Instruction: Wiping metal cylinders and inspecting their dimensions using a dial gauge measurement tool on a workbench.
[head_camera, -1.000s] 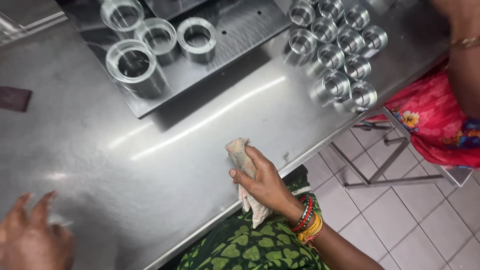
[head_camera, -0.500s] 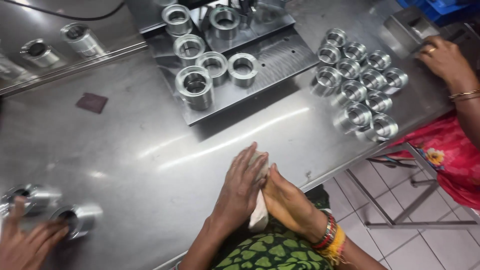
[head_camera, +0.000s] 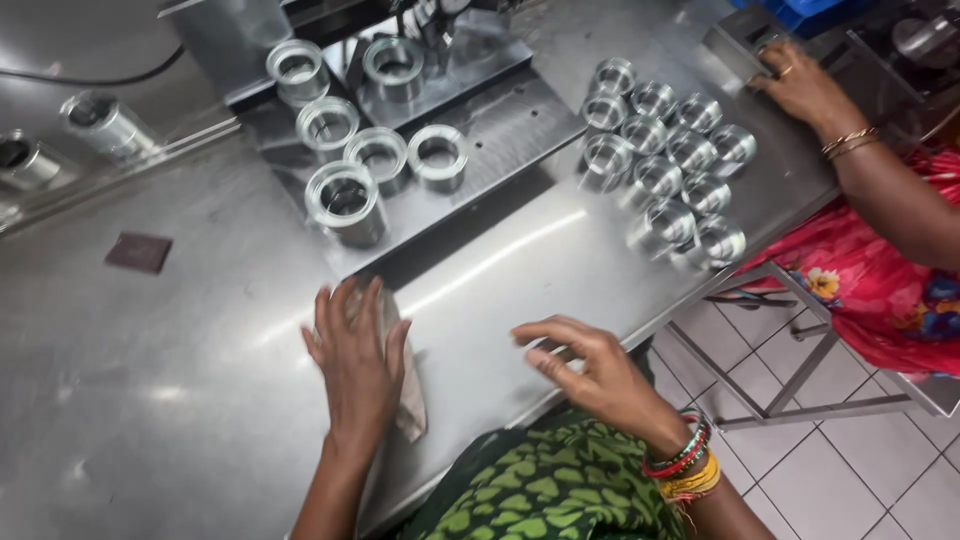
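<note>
Nearest me, my left hand (head_camera: 355, 365) lies flat with fingers spread, pressing a pale folded cloth (head_camera: 405, 385) onto the steel table (head_camera: 180, 400); the cloth shows from under my palm toward the table's near edge. My right hand (head_camera: 590, 372) hovers just beside it, empty, fingers loosely curled and apart, with coloured bangles (head_camera: 685, 462) at the wrist.

Nothing lies between my hands and the raised steel plate (head_camera: 500, 130) farther in. On the plate I count five open metal rings (head_camera: 345, 195), the nearest one tallest; a sixth sits under a machine head at the back, partly hidden.

To the right, on the bare table, stands a tight cluster of smaller shiny metal cups (head_camera: 665, 160); I count about twelve, touching one another.

Left of the plate lies one small dark flat rectangular patch (head_camera: 138, 252), its surface too dim to make out. Beyond it, by the far left edge, are two more metal cylinders (head_camera: 100, 122).

At the far right, a co-worker's hand (head_camera: 800, 85) rests on a grey device, wrist bangled.
</note>
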